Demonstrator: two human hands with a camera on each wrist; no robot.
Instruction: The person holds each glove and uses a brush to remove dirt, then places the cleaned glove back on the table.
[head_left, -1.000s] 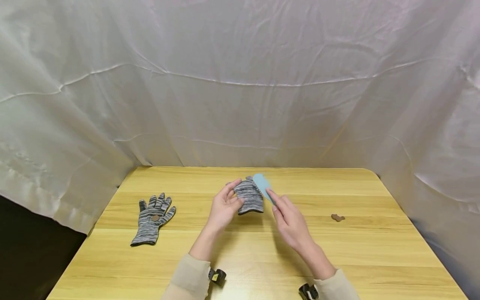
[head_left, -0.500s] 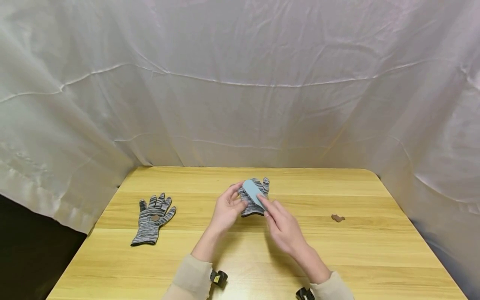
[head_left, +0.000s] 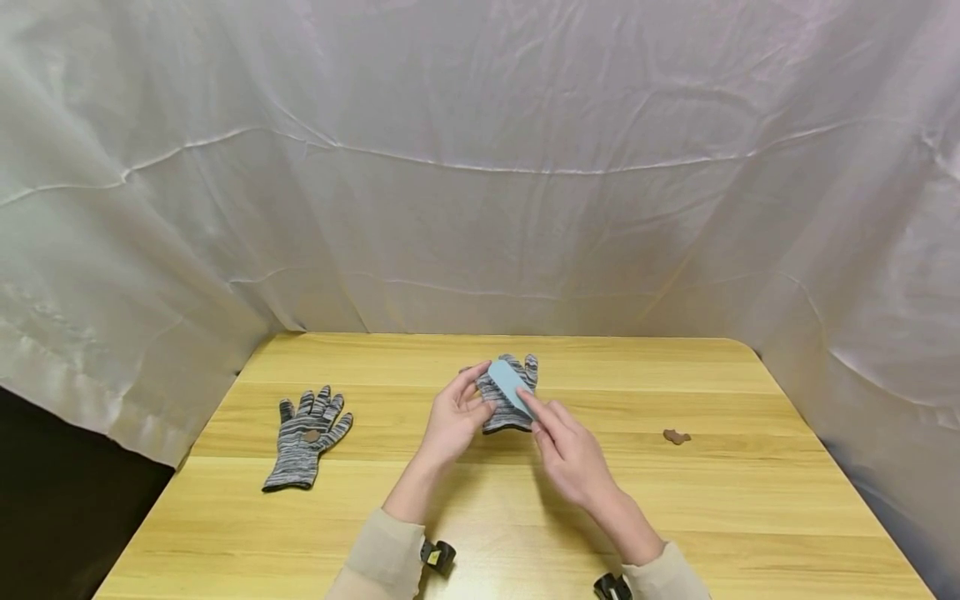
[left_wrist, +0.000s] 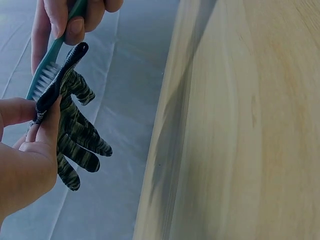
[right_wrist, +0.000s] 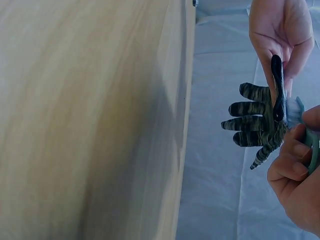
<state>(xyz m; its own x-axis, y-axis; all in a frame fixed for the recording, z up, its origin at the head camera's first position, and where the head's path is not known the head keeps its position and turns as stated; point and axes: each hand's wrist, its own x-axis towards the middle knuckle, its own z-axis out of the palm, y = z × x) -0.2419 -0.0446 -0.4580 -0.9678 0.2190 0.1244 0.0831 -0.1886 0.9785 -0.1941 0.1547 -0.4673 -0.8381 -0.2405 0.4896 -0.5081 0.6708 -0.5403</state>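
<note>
My left hand [head_left: 452, 421] pinches a grey-and-black striped knit glove [head_left: 508, 418] by its left side, thumb in front. In the left wrist view the glove [left_wrist: 80, 130] hangs with its dark cuff towards me and its fingers pointing away. My right hand [head_left: 573, 457] grips the handle of a light blue brush [head_left: 507, 382], index finger laid along its back. White bristles [left_wrist: 46, 79] press against the knit in the left wrist view. Seen from the right wrist, the brush [right_wrist: 296, 112] lies right against the glove [right_wrist: 267, 117], and the right hand [right_wrist: 300, 175] curls round the handle.
A second striped glove [head_left: 296, 454] lies flat at the left of the wooden table [head_left: 480, 533], with a brown patch [head_left: 311, 436] on its palm. A small brown piece [head_left: 676, 436] lies at the right. Pale curtains [head_left: 480, 208] hang behind the table.
The brush has moved left and down from the glove's right edge onto its middle, the right hand following. The glove has turned, so its fingertips show more. Little differs over the last half second.
</note>
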